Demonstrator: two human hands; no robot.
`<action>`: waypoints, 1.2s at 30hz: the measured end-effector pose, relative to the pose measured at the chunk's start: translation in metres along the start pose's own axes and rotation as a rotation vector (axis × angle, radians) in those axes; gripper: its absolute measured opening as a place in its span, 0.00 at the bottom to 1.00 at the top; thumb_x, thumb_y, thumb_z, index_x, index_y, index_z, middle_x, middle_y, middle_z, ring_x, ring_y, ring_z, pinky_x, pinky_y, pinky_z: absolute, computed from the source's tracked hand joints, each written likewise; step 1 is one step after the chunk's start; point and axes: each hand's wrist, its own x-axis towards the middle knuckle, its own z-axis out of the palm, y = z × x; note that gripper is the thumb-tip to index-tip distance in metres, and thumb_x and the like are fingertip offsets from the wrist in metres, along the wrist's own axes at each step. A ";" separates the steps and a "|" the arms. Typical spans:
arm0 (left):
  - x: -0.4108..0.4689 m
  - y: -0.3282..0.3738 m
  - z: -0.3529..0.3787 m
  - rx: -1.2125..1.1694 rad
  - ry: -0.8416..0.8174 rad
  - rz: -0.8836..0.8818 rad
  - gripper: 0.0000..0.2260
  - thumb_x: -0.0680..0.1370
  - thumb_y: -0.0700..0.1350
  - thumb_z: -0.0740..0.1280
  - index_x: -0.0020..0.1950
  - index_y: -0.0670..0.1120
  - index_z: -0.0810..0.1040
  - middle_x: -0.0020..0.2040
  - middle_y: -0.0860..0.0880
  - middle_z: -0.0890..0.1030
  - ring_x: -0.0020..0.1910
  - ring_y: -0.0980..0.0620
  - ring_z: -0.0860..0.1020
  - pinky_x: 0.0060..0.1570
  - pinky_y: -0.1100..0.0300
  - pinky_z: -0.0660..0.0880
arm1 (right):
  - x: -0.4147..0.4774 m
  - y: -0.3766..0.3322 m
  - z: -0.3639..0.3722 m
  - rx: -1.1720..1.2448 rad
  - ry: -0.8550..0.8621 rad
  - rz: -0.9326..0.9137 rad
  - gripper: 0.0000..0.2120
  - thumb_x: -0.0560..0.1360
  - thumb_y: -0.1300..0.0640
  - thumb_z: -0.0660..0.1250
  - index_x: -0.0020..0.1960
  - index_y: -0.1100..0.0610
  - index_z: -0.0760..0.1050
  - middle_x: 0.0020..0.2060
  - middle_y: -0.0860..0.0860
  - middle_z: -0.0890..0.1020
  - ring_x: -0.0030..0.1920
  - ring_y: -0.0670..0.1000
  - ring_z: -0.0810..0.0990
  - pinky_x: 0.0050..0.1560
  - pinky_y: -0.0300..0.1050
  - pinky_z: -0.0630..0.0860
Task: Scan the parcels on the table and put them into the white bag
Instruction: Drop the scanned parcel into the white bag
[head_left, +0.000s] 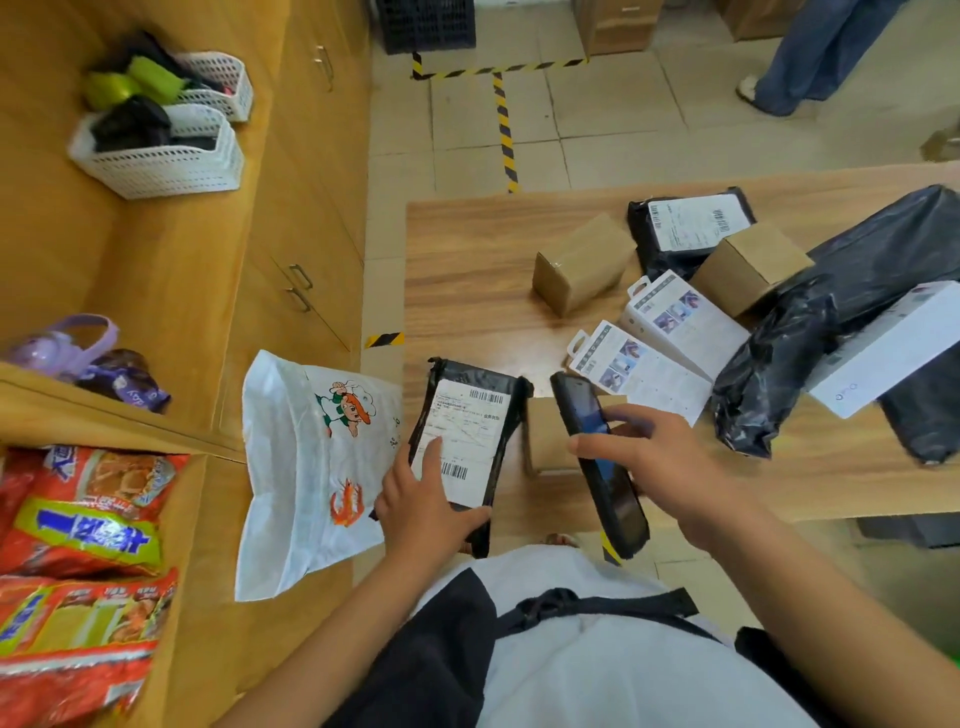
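Left hand (422, 503) grips the black parcel (470, 415) at the table's (467, 270) near-left corner, thumb round its near end, label up, likely so its barcode faces the phone (579, 410) clasped in the right hand (665, 457). White bag (296, 467) hangs just beside, off the left edge, handy for the drop.

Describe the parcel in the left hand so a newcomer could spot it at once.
At the near left corner of the wooden table, beside the white bag printed with a cartoon chef, is a slim black poly mailer. Unlike the other labelled black mailer at the far side, this one is in the grip of the left hand, label up.
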 end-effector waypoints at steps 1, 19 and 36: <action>-0.001 0.002 0.001 0.007 0.002 -0.026 0.48 0.68 0.65 0.73 0.79 0.56 0.49 0.79 0.45 0.49 0.76 0.42 0.53 0.74 0.45 0.56 | 0.002 0.002 -0.004 0.018 -0.008 -0.006 0.36 0.55 0.44 0.81 0.61 0.53 0.80 0.49 0.56 0.84 0.32 0.49 0.85 0.26 0.40 0.78; -0.009 0.011 0.001 -0.153 0.067 -0.328 0.48 0.60 0.62 0.76 0.71 0.64 0.50 0.68 0.46 0.66 0.66 0.42 0.66 0.59 0.42 0.75 | 0.044 0.008 -0.012 -0.025 -0.310 -0.081 0.36 0.67 0.45 0.79 0.73 0.50 0.73 0.56 0.51 0.80 0.47 0.45 0.81 0.32 0.39 0.75; 0.005 -0.165 -0.048 -0.405 0.190 -0.768 0.40 0.67 0.54 0.76 0.75 0.60 0.60 0.68 0.40 0.65 0.67 0.37 0.63 0.67 0.39 0.65 | 0.022 -0.022 0.070 -0.135 -0.366 -0.158 0.23 0.58 0.44 0.78 0.52 0.46 0.82 0.37 0.45 0.87 0.38 0.45 0.85 0.32 0.38 0.79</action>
